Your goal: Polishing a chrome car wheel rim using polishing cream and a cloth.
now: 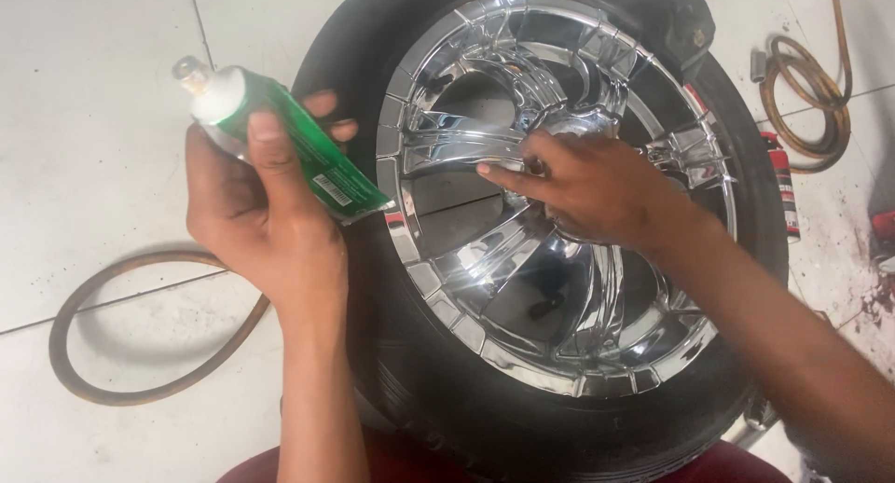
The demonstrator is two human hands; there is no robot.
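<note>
**Green plastic tube & chrome wheel: handling notes**

Green soft-walled tube (298, 143), white shoulder, clear cap at the top end, flat crimped tail at the lower right with a barcode patch near it. Judged light and squashy: walls likely dent under thumb pressure, so grip mid-body, not at the crimp. Film looks smooth and could slip if fingers are greasy.

Location: tube is held up over the white tiled floor (93, 119), just left of the wheel; its tail overlaps the tyre's edge in view.

Left hand (261, 203): wrapped round the tube, thumb pressed flat along the front, fingers curled behind.

Right hand (597, 189): lies on the chrome rim (522, 259) near the hub, fingers held together and stretched out, tips touching a spoke; nothing pinched.

Rim: mirror-bright, multi-spoke, judged stiff, heavy, slick. Black tyre (447, 399) surrounds it, lying flat.

Surroundings: brown hose loop (112, 352) on the floor at left; coiled hose (811, 101) at upper right, well apart.
</note>
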